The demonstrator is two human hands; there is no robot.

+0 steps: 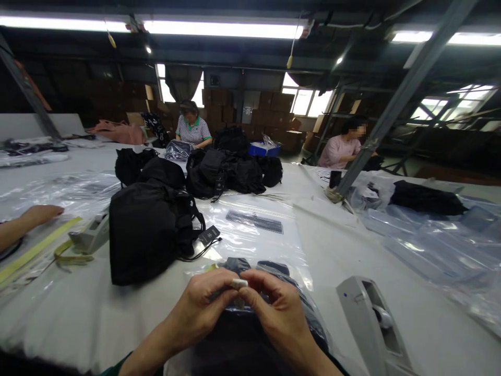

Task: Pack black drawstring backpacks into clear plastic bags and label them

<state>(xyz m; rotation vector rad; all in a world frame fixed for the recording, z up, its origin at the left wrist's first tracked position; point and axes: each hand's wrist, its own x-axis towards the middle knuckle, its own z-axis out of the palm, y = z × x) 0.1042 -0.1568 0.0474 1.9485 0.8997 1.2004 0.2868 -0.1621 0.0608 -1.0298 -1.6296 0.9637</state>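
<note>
While left hand [199,303] and right hand [281,309] pinched a small white piece [240,283], dark tag [209,235] beyond them bore a snowflake-like mark.

Stacked cartons [270,109], tube lights [223,29] and tape dispensers [354,308] around a long white worktable [323,230] show a factory workshop

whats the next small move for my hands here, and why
Perhaps free the left hand to steady the filled clear bag, leaving the small white piece to the right hand: both hands seem to pinch that one piece, so neither looks free for the bag.
</note>
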